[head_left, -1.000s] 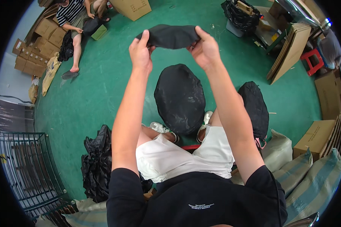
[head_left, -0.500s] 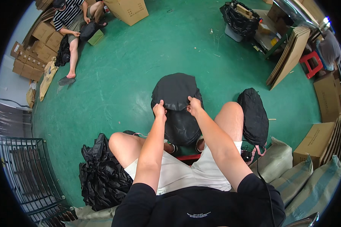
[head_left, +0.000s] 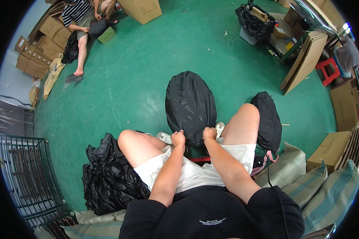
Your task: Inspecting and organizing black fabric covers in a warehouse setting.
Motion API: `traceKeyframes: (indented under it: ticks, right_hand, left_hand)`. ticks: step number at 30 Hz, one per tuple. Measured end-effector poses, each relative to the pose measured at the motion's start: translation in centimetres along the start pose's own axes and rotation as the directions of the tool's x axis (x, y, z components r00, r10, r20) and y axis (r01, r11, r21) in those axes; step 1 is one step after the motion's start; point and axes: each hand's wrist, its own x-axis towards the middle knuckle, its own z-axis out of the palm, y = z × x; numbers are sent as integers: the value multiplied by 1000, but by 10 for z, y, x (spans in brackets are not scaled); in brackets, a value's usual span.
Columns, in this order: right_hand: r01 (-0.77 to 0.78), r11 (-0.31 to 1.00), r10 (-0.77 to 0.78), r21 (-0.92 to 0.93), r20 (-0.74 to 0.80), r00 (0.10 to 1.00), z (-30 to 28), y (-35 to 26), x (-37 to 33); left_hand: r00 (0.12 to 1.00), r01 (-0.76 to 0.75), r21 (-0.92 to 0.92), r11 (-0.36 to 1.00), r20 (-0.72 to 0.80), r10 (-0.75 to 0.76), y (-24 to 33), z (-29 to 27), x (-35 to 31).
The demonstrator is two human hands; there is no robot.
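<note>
Between my knees lies a large oval bundle in a black, wrinkled fabric cover (head_left: 190, 103), its long side pointing away from me. At the near left edge of the cover my left hand (head_left: 178, 138) is closed on the cloth. My right hand (head_left: 210, 134) pinches the same edge on the near right. Both fists hide the exact hem they hold, and what lies inside the cover is hidden too. To the right of my knee sits another dark, elongated covered bundle (head_left: 267, 121). Crumpled black sheeting (head_left: 109, 179) is heaped by my left leg.
Woven sacks (head_left: 285, 167) and a cardboard box (head_left: 329, 149) stand at my right. A metal rack (head_left: 32, 171) is at the left. Across the green floor a co-worker (head_left: 81, 20) sits handling a black item beside stacked cartons (head_left: 48, 47). A red stool (head_left: 328, 71) is far right.
Both hands have drawn the cover edge toward me, from the bundle's middle to its near end. The cover now stretches over most of the bundle. My feet have shifted outward.
</note>
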Motion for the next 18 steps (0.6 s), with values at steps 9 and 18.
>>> traceKeyframes:
  ticks: [9, 18]
  right_hand:
    - [-66, 935, 83, 349, -34, 996, -25, -38, -10]
    - [-62, 980, 83, 188, -101, 991, -51, -50, -12]
  left_hand:
    - [921, -11, -252, 968, 375, 108, 24, -27, -26]
    - [822, -173, -183, 968, 515, 244, 36, -24, -26]
